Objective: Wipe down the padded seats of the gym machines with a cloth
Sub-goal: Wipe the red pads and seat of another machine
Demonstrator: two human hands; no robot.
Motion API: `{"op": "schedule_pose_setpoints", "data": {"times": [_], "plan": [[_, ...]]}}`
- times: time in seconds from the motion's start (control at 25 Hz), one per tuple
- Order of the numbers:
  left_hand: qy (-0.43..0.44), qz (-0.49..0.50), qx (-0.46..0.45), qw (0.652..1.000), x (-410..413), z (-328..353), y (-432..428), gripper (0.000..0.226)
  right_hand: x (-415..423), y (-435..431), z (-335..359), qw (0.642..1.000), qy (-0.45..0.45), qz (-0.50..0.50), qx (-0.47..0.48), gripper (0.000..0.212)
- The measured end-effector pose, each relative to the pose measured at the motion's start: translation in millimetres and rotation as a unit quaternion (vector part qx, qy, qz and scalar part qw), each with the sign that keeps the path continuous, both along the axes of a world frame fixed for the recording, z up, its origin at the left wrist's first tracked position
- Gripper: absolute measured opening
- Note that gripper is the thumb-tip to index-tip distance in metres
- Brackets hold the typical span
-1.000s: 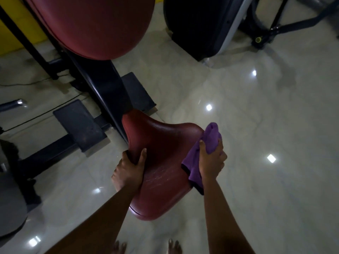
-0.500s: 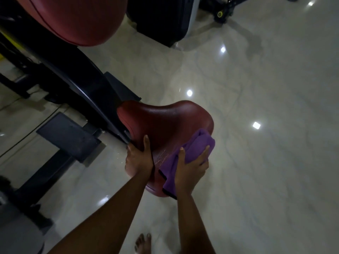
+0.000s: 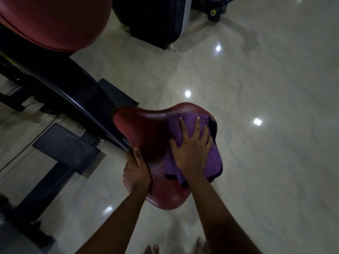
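— What changed in the last half second?

— My right hand [image 3: 192, 143] has come up from the near rim. Its fingers [image 3: 183, 125] now lie straight and spread, pressing the purple cloth [image 3: 213, 162] flat on the right half of the red padded seat [image 3: 145, 129]. My left hand [image 3: 136, 171] still grips the seat's left edge, thumb on top.

— Room around it?

— My toes [image 3: 152, 249] are just below the seat's near tip. To the right is glossy tile floor [image 3: 266, 153]. On the left the black frame [image 3: 77, 94] meets the seat, with a foot plate [image 3: 66, 145] beside it. Farther off are a red back pad [image 3: 55, 21] and a black machine housing [image 3: 152, 19].
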State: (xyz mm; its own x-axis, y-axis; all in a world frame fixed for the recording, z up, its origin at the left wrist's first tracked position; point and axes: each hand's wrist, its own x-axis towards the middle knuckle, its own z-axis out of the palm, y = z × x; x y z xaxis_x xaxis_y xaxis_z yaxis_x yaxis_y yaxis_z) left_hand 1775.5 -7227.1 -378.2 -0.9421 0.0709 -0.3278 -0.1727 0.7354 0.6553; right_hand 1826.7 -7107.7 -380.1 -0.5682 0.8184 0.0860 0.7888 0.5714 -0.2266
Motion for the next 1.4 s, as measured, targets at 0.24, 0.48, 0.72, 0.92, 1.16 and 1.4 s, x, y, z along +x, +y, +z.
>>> {"op": "schedule_pose_setpoints", "data": {"times": [0.24,0.48,0.72,0.92,1.16,1.4], "plan": [[-0.006,0.001,0.008,1.0,0,-5,-4,0.059,-18,-9,6,0.995,-0.014,0.1,-0.013,0.07],[-0.093,0.033,0.117,0.988,-1,-1,-11,0.064,15,-64,0,0.985,-0.002,0.165,0.059,0.064],[-0.165,0.103,0.288,0.938,21,5,-45,0.055,58,-103,-7,0.971,-0.004,0.235,0.035,0.054],[-0.183,0.11,0.293,0.932,53,62,-87,0.048,87,-98,46,0.956,-0.018,0.25,-0.156,0.056],[-0.174,0.059,0.307,0.934,78,135,-97,0.041,126,-101,125,0.949,0.107,0.132,-0.266,0.059],[-0.213,-0.015,0.349,0.912,112,170,-59,0.04,173,-75,198,0.93,0.236,0.07,-0.272,0.057]]}}
